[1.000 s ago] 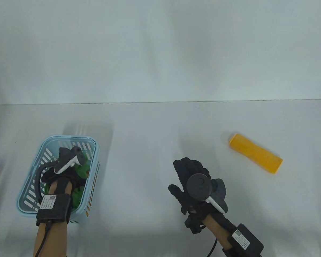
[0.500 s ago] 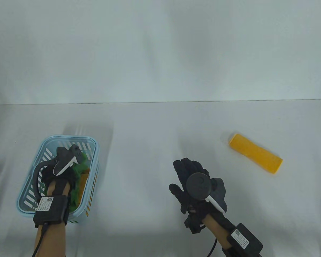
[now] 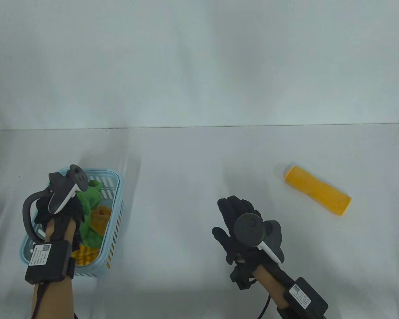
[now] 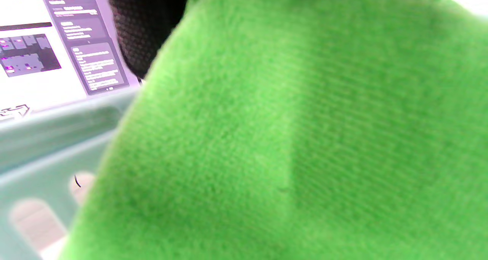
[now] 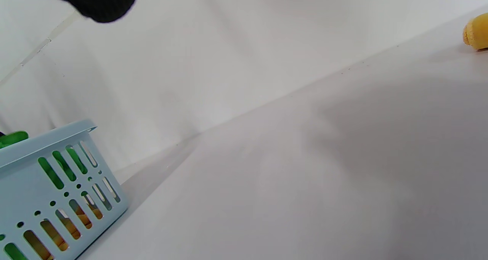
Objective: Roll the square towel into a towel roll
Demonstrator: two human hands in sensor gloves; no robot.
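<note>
My left hand [image 3: 61, 207] grips a green towel [image 3: 89, 212] and holds it partly lifted over the light blue basket [image 3: 114, 212] at the table's left. The green towel [image 4: 297, 138] fills the left wrist view, with a gloved finger [image 4: 146, 27] at the top. Orange towels [image 3: 101, 214] lie in the basket beneath it. My right hand [image 3: 239, 216] rests flat and open on the table in the middle, holding nothing. A rolled yellow towel [image 3: 317, 190] lies at the right.
The basket [image 5: 49, 183] shows at the lower left of the right wrist view, the yellow roll's end [image 5: 475, 33] at its upper right. White cloth covers the table [image 3: 193, 186] between basket and roll, with a white backdrop behind.
My left hand has risen out of the basket and moved left, pulling the green towel up and uncovering orange towels below. The right hand has stayed in place.
</note>
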